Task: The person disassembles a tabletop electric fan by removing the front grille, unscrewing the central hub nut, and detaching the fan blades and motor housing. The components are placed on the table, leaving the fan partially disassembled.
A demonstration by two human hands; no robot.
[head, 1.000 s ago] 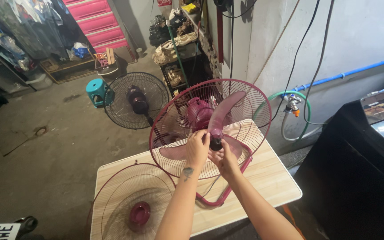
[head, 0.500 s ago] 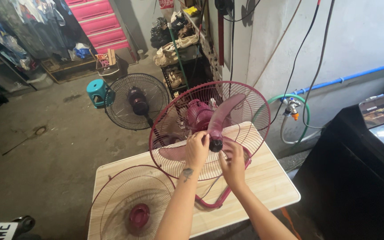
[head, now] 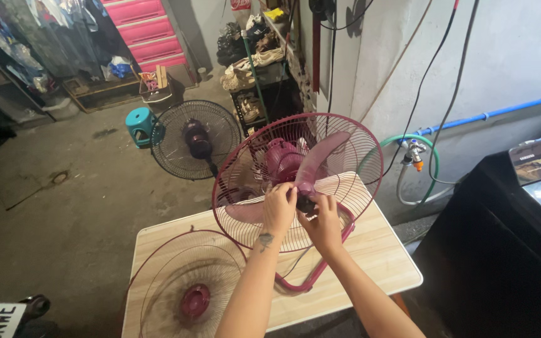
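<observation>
Fan blade hub (head: 306,201) between both hands, detached front grille (head: 186,291) nearby.

My left hand (head: 280,209) and right hand (head: 324,219) close around the dark hub cap (head: 306,201) at the centre of the maroon fan's (head: 295,181) translucent pink blades (head: 320,156). The fan stands tilted back on the wooden table (head: 377,256), its rear wire guard (head: 358,141) open-faced.
</observation>
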